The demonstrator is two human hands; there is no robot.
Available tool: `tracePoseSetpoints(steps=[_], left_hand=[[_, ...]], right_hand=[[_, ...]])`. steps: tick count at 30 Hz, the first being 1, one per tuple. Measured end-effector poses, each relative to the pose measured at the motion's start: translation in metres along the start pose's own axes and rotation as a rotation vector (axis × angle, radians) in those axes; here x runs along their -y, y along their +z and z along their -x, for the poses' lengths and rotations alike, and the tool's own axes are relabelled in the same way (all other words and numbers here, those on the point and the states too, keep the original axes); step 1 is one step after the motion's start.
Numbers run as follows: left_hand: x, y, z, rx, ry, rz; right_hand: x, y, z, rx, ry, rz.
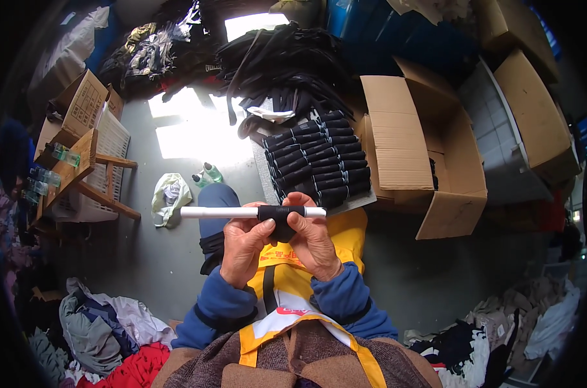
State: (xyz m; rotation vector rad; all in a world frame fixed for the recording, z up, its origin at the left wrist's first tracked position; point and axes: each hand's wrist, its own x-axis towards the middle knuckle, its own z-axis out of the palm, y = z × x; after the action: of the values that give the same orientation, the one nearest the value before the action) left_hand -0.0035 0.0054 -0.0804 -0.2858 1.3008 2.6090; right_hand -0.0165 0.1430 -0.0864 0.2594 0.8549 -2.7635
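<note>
In front of my body a white tube [219, 212] lies level across both hands. A piece of black ribbed knit cloth [278, 215] is wrapped around it right of its middle, and part of the cloth hangs below. My left hand [243, 248] is closed on the cloth's left side, thumb pressed on its front. At the right side, my right hand [315, 244] grips cloth and tube, its thumb in front and fingers behind the tube. Beyond the hands stand rows of folded black knit bundles [319, 158]; their exact kind is unclear.
An open cardboard box [397, 152] stands right of the bundles. At left are a wooden stool [90, 171], a white plastic basket [112, 145] and a pale plastic bag [171, 199]. Black cloth heaps [287, 58] lie at the back. Garment piles [90, 330] flank me.
</note>
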Motion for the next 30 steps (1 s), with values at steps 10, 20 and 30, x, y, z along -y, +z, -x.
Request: tracePoseSetpoints(steps=[10, 20, 30], left_hand=[[0.004, 0.0, 0.0, -0.032, 0.031, 0.012], [0.002, 0.002, -0.002, -0.029, 0.011, 0.044], [-0.002, 0.009, 0.0, -0.035, -0.051, 0.119]], right_hand=[[0.001, 0.001, -0.002, -0.002, -0.023, 0.017], [-0.002, -0.004, -0.002, -0.051, -0.004, 0.077], [-0.001, -0.004, -0.001, -0.032, 0.023, 0.096]])
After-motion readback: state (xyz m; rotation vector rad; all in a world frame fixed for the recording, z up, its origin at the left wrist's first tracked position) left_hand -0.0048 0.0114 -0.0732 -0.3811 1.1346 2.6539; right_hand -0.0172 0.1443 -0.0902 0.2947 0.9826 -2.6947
